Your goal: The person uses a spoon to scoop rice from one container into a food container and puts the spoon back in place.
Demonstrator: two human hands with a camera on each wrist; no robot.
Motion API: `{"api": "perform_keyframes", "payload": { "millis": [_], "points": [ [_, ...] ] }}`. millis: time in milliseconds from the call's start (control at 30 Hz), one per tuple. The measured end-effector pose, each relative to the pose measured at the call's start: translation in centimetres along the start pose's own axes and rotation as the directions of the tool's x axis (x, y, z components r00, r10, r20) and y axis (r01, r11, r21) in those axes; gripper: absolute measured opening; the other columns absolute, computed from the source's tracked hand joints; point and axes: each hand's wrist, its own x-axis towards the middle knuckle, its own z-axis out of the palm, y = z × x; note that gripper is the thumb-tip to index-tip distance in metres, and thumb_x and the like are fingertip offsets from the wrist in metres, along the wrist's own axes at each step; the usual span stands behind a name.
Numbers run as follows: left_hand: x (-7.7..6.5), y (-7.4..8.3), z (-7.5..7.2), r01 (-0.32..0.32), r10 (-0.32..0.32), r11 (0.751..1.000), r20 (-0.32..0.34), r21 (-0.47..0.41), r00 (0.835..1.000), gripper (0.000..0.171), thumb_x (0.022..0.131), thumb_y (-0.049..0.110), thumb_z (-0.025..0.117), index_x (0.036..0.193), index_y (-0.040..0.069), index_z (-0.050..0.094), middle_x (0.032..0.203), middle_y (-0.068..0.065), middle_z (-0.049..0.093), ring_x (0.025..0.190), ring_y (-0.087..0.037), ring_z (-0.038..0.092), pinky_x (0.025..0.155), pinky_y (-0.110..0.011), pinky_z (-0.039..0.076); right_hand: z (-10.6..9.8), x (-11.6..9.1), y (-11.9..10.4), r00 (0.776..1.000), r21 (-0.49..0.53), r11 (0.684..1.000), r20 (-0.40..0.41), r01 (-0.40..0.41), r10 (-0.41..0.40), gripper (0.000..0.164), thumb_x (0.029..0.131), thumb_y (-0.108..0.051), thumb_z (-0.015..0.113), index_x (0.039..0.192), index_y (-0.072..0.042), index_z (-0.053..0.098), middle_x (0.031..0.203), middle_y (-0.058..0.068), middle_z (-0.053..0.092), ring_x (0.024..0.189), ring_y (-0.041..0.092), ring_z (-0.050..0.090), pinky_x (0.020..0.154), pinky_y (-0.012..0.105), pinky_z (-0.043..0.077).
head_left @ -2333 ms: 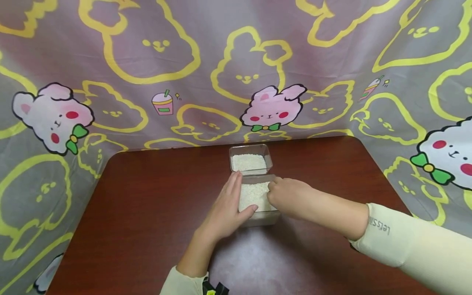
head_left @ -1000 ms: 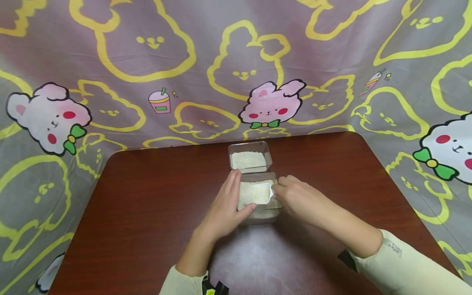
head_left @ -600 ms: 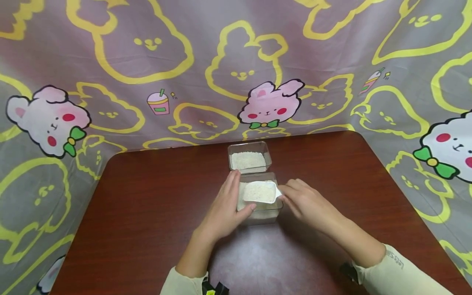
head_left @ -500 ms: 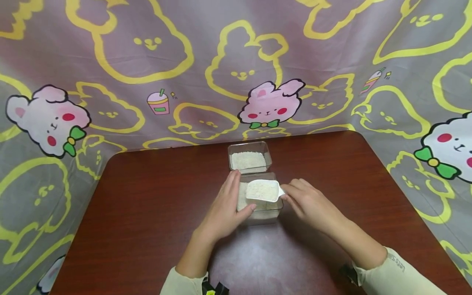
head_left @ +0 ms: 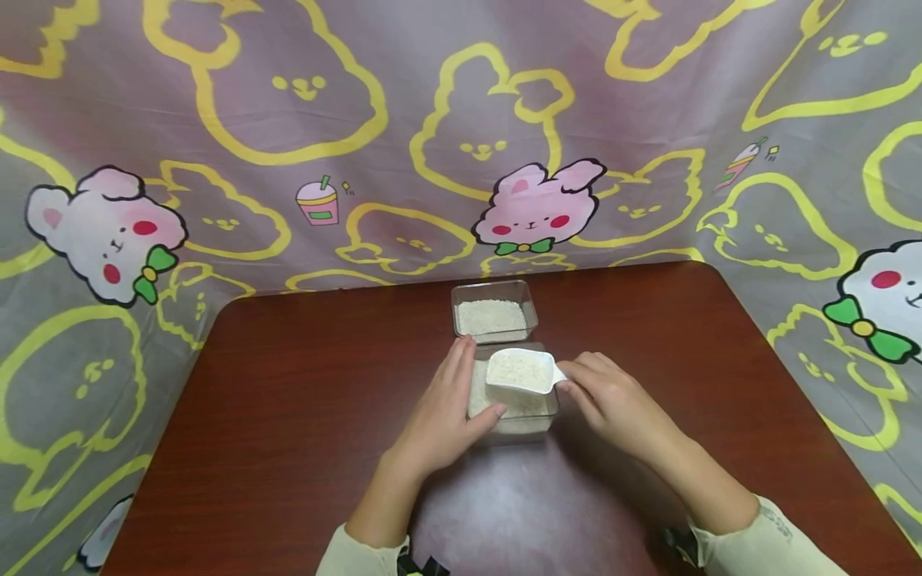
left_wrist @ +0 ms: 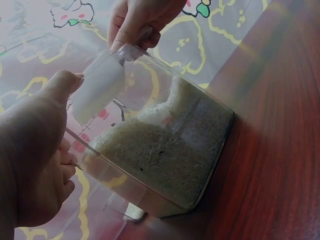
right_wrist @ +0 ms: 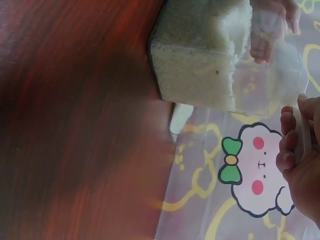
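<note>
My right hand (head_left: 612, 400) pinches the handle of a white scoop (head_left: 520, 371) heaped with rice. The scoop is raised over the nearer clear rectangular container (head_left: 515, 428), apart from the rice below. Rice (left_wrist: 165, 150) lies in a slope inside that container, as the left wrist view shows. Straight fingers of my left hand (head_left: 439, 412) rest along the container's left side, with the thumb stretched over its front edge. In the right wrist view, fingers (right_wrist: 289, 142) bend around the scoop's handle.
Directly behind stands a second clear container (head_left: 495, 310), with a shallower layer of rice in it. Both are on a dark red-brown table (head_left: 317, 416) with rounded far corners. A cartoon-printed cloth (head_left: 403, 104) hangs behind and at the sides.
The right hand, earlier down in the rice, has lifted the scoop out full, rising and drawing slightly right. The left hand stays at the container. The view has shifted slightly.
</note>
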Motion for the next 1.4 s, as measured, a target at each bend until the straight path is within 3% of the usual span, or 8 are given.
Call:
{"api": "perform_keyframes", "payload": {
  "millis": [267,600,900,1200,1400],
  "points": [
    [-0.1,0.0,0.1,-0.004,0.004,1.0,0.003,-0.002,1.0,0.093,0.091,0.052,0.059,0.157,0.002,0.015,0.164,-0.011,0.015,0.152,-0.023,0.014,0.122,-0.044,0.022,-0.3,0.2,0.1,0.999,0.048,0.999,-0.035,0.011,-0.009,0.03,0.08,0.0,0.075,0.109,-0.008,0.07,0.095,-0.007,0.064,0.088,0.009,0.055,0.078,0.02,0.043],
    [-0.1,-0.1,0.1,-0.001,0.001,1.0,0.004,0.008,1.0,0.094,0.091,0.052,0.059,0.157,0.002,0.015,0.164,-0.013,0.016,0.152,-0.023,0.014,0.122,-0.044,0.022,-1.6,1.6,0.5,0.998,0.093,0.996,-0.062,0.012,-0.006,0.032,0.081,0.003,0.074,0.111,-0.006,0.07,0.096,-0.005,0.065,0.089,0.011,0.056,0.078,0.02,0.043],
    [-0.1,0.0,0.0,0.006,-0.006,1.0,0.026,0.006,1.0,0.094,0.091,0.053,0.058,0.157,0.001,0.014,0.165,-0.01,0.013,0.152,-0.021,0.011,0.122,-0.041,0.02,-1.5,3.9,2.3,0.995,0.083,0.993,-0.047,-0.089,0.093,0.028,0.084,0.001,0.072,0.112,-0.004,0.07,0.093,-0.002,0.065,0.083,0.009,0.052,0.073,0.017,0.042],
    [-0.2,0.1,0.2,0.002,-0.002,1.0,0.018,-0.012,1.0,0.094,0.091,0.051,0.061,0.157,0.002,0.015,0.165,-0.009,0.013,0.152,-0.02,0.011,0.122,-0.043,0.02,0.6,5.7,5.0,0.975,0.103,0.969,0.037,-0.223,0.22,0.025,0.094,-0.011,0.065,0.118,-0.005,0.068,0.096,0.002,0.065,0.087,0.015,0.056,0.075,0.036,0.05],
    [-0.2,0.0,0.0,0.001,-0.001,1.0,0.015,-0.013,1.0,0.094,0.091,0.05,0.061,0.157,0.003,0.013,0.165,-0.008,0.012,0.152,-0.02,0.011,0.122,-0.042,0.019,2.7,6.8,6.9,0.969,0.091,0.966,0.07,-0.243,0.238,0.018,0.098,-0.013,0.06,0.108,-0.003,0.07,0.089,0.006,0.063,0.083,0.021,0.057,0.075,0.042,0.049]
  ]
}}
